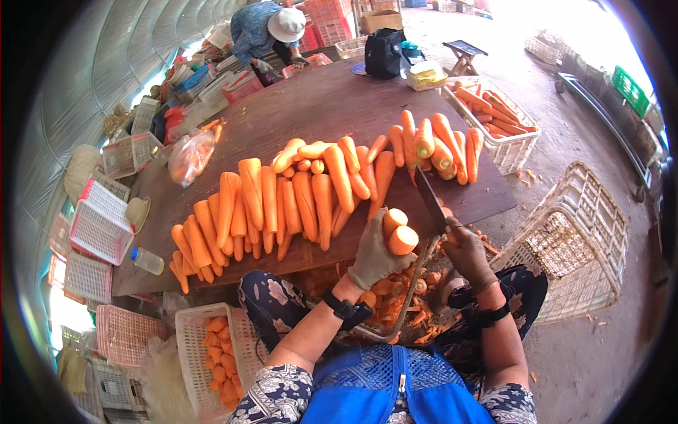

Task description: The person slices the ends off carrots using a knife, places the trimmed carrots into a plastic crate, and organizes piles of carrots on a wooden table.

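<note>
My gloved left hand (373, 254) grips two carrots (403, 241) whose flat cut ends face up. In my gloved right hand (469, 257) is a knife with a broad dark blade (430, 199), its tip pointing away from me towards the carrots with green tops (442, 156). Across the brown table (296, 103) lies a long row of peeled carrots (304, 204), several with cut ends. Below my hands, between my knees, a container with a metal rim (410, 302) holds carrot tops and scraps (389, 312). The knife's handle is mostly hidden by my fingers.
A white crate of carrots (516, 146) stands beyond the table's right corner. At lower left, another crate (193, 365) holds carrot chunks. Empty crates (572, 249) lean at right. A bottle (147, 261) and a bagged bundle (192, 156) rest on the table. Another person (265, 34) bends beyond it.
</note>
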Action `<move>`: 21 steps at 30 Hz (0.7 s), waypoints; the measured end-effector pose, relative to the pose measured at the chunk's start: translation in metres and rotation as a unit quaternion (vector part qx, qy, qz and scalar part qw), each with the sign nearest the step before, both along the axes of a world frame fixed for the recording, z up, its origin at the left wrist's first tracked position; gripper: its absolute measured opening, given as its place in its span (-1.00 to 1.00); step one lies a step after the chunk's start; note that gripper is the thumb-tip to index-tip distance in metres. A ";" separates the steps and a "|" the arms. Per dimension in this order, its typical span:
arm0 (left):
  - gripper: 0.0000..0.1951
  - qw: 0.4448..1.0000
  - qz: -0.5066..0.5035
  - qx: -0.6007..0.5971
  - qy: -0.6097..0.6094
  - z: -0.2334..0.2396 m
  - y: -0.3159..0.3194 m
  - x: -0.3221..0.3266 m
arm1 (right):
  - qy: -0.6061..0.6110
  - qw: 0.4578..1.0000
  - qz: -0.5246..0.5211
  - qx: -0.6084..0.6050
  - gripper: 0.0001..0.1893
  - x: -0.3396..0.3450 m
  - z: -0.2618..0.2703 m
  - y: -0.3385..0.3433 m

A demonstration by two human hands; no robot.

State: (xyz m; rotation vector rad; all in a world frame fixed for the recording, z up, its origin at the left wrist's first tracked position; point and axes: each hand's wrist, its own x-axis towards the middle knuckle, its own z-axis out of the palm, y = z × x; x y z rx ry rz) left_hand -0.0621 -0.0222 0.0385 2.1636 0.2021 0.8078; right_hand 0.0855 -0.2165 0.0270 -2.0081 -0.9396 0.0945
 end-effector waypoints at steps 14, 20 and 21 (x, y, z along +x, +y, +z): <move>0.06 0.994 0.092 0.053 -0.030 0.013 0.003 -0.058 | 0.009 0.998 0.021 -0.054 -0.43 -0.009 0.017 -0.001; 0.01 0.991 0.119 -0.022 -0.052 0.011 0.002 -0.067 | 0.025 0.997 0.040 -0.061 -0.40 -0.006 0.005 -0.002; 0.01 0.991 0.123 -0.019 -0.057 0.015 0.005 -0.066 | 0.013 0.997 0.042 -0.063 -0.40 -0.005 0.003 -0.004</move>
